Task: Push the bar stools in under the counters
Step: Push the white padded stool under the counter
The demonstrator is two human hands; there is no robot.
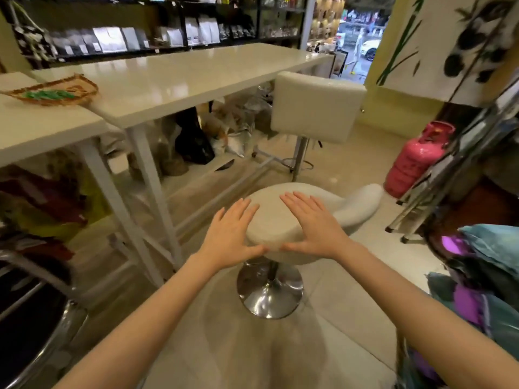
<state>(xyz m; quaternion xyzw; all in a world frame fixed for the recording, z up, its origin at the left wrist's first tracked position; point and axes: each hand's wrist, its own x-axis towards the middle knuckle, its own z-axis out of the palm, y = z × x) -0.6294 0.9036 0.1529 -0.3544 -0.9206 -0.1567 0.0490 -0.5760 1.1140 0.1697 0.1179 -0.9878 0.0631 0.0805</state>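
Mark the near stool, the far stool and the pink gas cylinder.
near stool (269, 217): head view, on its seat cushion.
far stool (317, 106): head view, on its backrest.
pink gas cylinder (412, 161): head view, on its body.

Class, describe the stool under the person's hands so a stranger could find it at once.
Start at the long white counter. In front of it on the floor stands a cream stool on a round chrome base. Unlike the square-backed stool at the counter's end, its seat is rounded and low-backed.
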